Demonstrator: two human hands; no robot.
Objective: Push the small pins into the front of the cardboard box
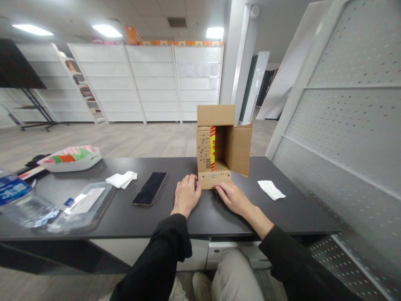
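Head view, brown cardboard box (219,144) lying open-flapped, red-yellow tape, both hands (187,193) flat, fingers loosely spread.

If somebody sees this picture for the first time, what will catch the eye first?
Most striking is the brown cardboard box with a red-and-yellow strip, lying on its side at the middle of the dark table, flaps open toward the viewer. The left hand and right hand rest flat at its lower flap. Left of them lies a black phone.

A brown cardboard box (219,144) lies on its side on the worktop (175,213), flaps open toward the person.
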